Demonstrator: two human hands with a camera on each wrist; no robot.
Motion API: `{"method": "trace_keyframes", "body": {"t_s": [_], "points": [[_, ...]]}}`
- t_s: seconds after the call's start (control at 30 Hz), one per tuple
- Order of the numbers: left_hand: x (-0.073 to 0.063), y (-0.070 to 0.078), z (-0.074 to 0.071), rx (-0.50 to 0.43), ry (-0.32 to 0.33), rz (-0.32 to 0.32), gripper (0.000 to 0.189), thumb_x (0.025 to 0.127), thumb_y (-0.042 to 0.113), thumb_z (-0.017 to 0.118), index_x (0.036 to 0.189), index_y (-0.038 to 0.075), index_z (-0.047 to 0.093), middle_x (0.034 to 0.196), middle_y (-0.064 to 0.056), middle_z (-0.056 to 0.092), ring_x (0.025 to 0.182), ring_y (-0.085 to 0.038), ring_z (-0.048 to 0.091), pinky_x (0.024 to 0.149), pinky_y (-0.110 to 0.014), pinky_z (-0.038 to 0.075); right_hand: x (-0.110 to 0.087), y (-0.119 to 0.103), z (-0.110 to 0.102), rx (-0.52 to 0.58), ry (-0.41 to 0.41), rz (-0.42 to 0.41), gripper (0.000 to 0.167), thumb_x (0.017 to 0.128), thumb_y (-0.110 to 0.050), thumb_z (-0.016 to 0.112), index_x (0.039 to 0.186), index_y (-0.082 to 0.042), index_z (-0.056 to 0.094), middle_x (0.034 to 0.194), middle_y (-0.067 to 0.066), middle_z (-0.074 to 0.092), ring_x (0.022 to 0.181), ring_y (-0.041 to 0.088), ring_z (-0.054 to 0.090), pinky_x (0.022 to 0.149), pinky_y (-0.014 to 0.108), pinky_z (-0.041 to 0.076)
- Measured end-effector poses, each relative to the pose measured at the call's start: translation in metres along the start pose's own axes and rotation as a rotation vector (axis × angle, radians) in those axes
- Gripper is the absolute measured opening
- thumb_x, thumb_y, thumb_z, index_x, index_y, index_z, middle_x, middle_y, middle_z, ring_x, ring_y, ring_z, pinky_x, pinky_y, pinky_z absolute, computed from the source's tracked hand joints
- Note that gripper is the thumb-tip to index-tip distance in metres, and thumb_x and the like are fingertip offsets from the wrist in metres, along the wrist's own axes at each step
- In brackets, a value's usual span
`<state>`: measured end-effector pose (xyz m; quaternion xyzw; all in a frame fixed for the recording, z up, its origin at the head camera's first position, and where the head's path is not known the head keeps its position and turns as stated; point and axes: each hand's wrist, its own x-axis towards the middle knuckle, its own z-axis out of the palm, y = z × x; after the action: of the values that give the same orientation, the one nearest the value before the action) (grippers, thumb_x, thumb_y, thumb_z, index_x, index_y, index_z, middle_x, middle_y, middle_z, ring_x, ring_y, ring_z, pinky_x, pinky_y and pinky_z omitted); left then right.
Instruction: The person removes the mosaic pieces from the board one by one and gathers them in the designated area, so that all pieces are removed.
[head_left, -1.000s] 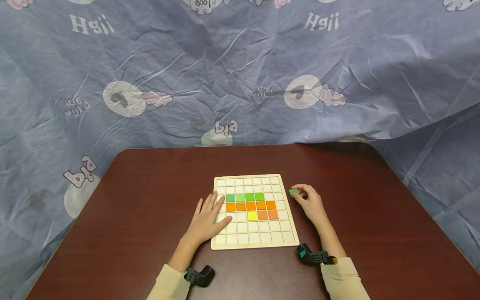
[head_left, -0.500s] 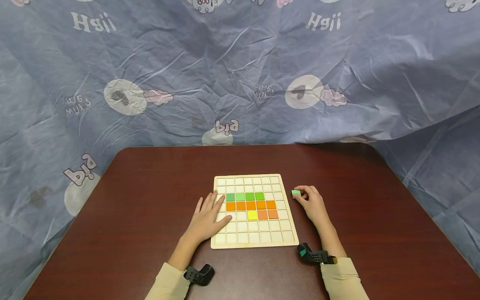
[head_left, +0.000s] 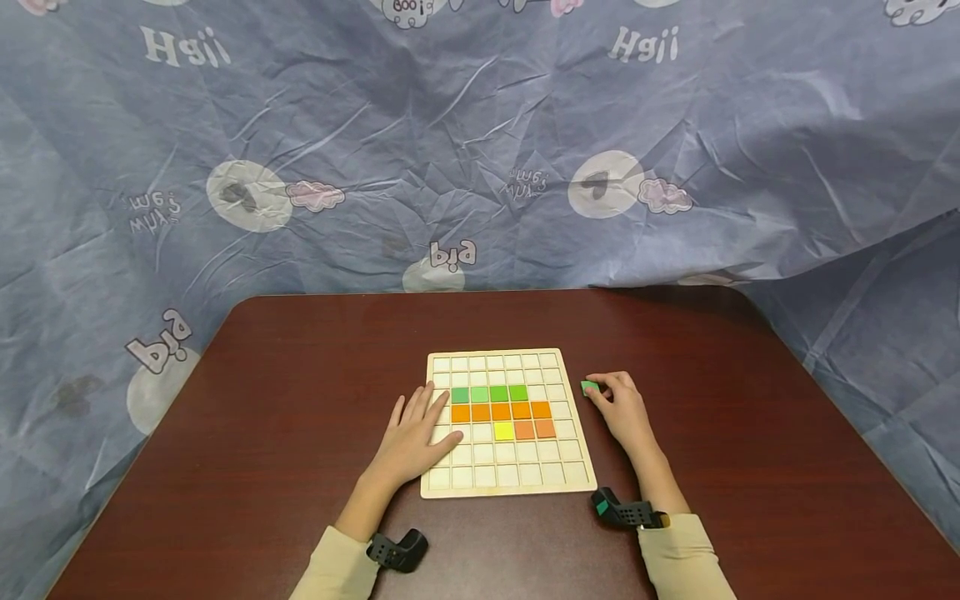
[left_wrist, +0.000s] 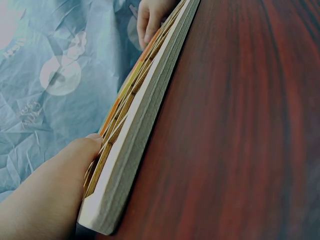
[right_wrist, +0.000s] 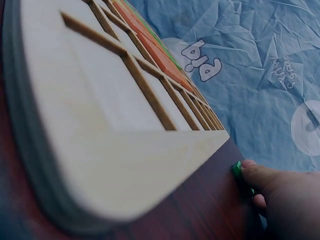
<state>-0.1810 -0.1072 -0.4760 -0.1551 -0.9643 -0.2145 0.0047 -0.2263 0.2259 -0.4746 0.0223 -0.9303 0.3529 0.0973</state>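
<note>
A square wooden grid board (head_left: 506,477) lies on the table, with coloured square tiles set in some of its cells. Green tiles (head_left: 498,393) form one row, orange tiles (head_left: 501,412) the row nearer the person, then a yellow tile (head_left: 504,431) beside two salmon-orange ones. My left hand (head_left: 411,442) rests with fingers spread over the board's left edge; its thumb lies on the rim in the left wrist view. Just off the board's right side, my right hand (head_left: 622,410) pinches a green tile (head_left: 589,387) between thumb and fingers, seen too in the right wrist view.
The dark red-brown table (head_left: 315,375) extends around the board on all sides. Behind it hangs a wrinkled blue printed cloth (head_left: 450,150). Black straps with devices (head_left: 630,510) sit on both wrists.
The green tile in my right hand tilts and shifts slightly between the frames, staying beside the board's right edge. My left hand and the tiles on the board stay put.
</note>
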Motion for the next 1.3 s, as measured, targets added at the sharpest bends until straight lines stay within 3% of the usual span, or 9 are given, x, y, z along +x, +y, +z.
{"method": "trace_keyframes", "body": {"t_s": [0.2,0.47,0.87,1.13,1.3], "points": [[0.0,0.0,0.0,0.008,-0.03,-0.017,0.072,0.087,0.059,0.04,0.146,0.021,0.022,0.154,-0.006,0.011,0.142,-0.023,0.011,0.114,-0.047,0.002,0.0,0.001,0.0,0.007,-0.008,0.011,0.03,0.091,-0.021,0.055,0.117,-0.006,0.06,0.108,0.012,0.048,0.082,0.018,0.045,0.066,0.027,0.035],[0.001,-0.001,0.002,0.006,-0.009,-0.006,0.073,0.087,0.059,0.04,0.146,0.02,0.023,0.153,-0.008,0.014,0.142,-0.024,0.012,0.114,-0.048,0.003,-0.001,-0.001,-0.002,0.041,-0.013,0.051,0.031,0.092,-0.022,0.052,0.118,-0.006,0.059,0.109,0.011,0.046,0.081,0.018,0.042,0.065,0.028,0.034],[0.001,-0.002,0.003,0.017,-0.013,-0.012,0.073,0.087,0.06,0.039,0.146,0.02,0.023,0.154,-0.007,0.013,0.142,-0.024,0.012,0.114,-0.048,0.003,0.0,-0.004,-0.003,0.098,0.041,0.08,0.028,0.093,-0.02,0.049,0.116,-0.008,0.059,0.108,0.011,0.046,0.081,0.018,0.042,0.065,0.027,0.035],[0.0,-0.001,0.002,0.007,-0.007,-0.012,0.073,0.087,0.059,0.04,0.146,0.02,0.023,0.154,-0.008,0.014,0.142,-0.024,0.012,0.114,-0.048,0.003,0.0,-0.019,-0.004,0.104,0.1,0.066,0.026,0.093,-0.022,0.049,0.113,-0.011,0.061,0.106,0.008,0.052,0.085,0.016,0.045,0.063,0.025,0.038],[0.0,-0.001,0.002,0.005,-0.002,-0.009,0.073,0.086,0.059,0.041,0.145,0.019,0.024,0.153,-0.008,0.014,0.142,-0.024,0.013,0.114,-0.048,0.003,-0.001,-0.033,-0.002,0.111,0.097,0.029,0.025,0.093,-0.021,0.05,0.112,-0.01,0.062,0.102,0.007,0.055,0.084,0.016,0.046,0.063,0.025,0.039]]}}
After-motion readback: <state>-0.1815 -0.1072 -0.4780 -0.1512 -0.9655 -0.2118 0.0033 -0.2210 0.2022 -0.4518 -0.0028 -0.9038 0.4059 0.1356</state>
